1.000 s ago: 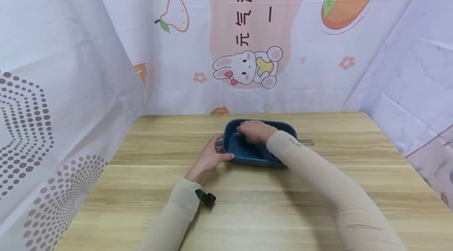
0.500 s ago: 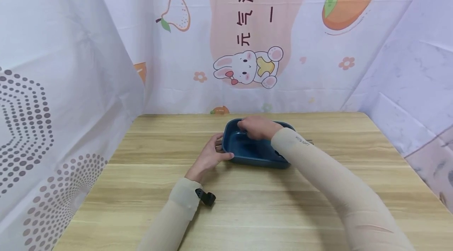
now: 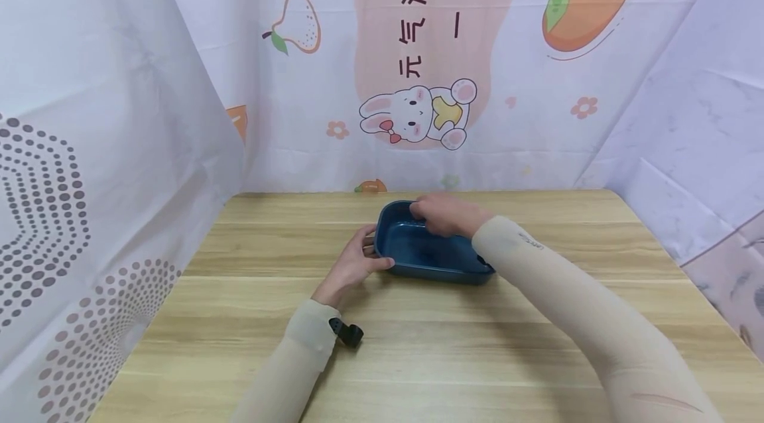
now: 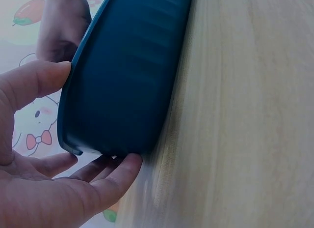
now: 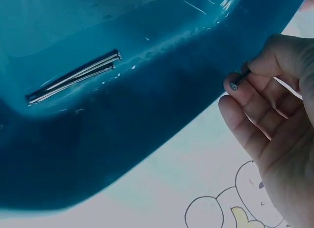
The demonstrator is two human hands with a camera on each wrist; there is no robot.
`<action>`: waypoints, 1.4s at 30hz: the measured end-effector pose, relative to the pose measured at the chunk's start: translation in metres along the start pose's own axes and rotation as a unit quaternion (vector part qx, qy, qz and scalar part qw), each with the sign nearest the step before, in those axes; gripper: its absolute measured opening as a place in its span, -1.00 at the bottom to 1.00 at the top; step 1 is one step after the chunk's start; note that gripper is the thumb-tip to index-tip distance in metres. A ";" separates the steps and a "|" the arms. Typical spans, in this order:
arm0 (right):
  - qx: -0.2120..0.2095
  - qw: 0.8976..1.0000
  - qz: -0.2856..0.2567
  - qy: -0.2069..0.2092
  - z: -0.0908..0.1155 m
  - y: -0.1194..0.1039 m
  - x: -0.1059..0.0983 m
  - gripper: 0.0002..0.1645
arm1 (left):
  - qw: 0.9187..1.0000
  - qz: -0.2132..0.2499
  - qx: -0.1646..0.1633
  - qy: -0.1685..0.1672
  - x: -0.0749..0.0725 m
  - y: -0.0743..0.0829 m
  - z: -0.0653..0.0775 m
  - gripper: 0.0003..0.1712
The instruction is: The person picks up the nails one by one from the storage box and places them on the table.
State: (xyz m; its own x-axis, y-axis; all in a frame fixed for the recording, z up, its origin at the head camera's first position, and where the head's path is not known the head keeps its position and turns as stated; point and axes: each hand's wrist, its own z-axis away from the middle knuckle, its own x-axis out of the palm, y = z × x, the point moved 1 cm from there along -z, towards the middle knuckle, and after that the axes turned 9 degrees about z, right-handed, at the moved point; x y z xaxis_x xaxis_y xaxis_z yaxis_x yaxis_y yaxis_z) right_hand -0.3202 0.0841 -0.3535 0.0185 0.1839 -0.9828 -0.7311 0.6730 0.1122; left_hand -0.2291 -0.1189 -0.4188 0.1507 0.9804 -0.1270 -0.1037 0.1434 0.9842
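A dark blue rectangular plastic basin [image 3: 424, 247] with rounded corners sits on the table. My left hand [image 3: 352, 262] holds its left end; in the left wrist view the thumb [image 4: 46, 79] lies at the rim and the fingertips touch the end wall. Over the basin's far side is my right hand [image 3: 444, 212]. Seen from the right wrist, that hand pinches a metal nail [image 5: 239, 81] between thumb and fingers, its flat head showing. Several more nails [image 5: 73, 76] lie side by side inside on the basin's bottom, hidden behind the right arm in the head view.
The wood-grain table [image 3: 382, 357] reaches back to a printed white curtain [image 3: 298, 111] close behind the basin. More curtain [image 3: 137, 131] hangs on the left and right sides. A black strap piece [image 3: 347, 333] sticks out from the left wrist.
My right hand has drawn back slightly to the right over the basin, and the right forearm now covers the thin metal rods seen right of it. The left hand and basin stay put.
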 end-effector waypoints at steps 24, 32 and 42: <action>-0.011 0.995 0.049 0.086 0.062 0.018 0.008 -0.89 | 1.000 0.007 0.022 -0.014 -0.001 -0.003 0.000 -0.06; -0.001 0.995 0.055 0.086 0.073 0.026 0.011 -0.89 | 1.000 -0.005 0.028 -0.010 -0.003 -0.001 0.001 -0.07; 0.003 0.993 0.067 0.100 0.090 0.038 0.016 -0.86 | 1.000 -0.006 0.026 -0.012 -0.001 -0.001 -0.001 -0.08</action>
State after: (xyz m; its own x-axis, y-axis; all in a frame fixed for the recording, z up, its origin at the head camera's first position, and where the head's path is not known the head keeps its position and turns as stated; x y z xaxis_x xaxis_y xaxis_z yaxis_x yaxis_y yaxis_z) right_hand -0.2864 0.1775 -0.3513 -0.2152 0.1273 -0.9682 -0.7139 0.6560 0.2449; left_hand -0.2299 -0.1201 -0.4193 0.1751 0.9750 -0.1369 -0.0503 0.1477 0.9878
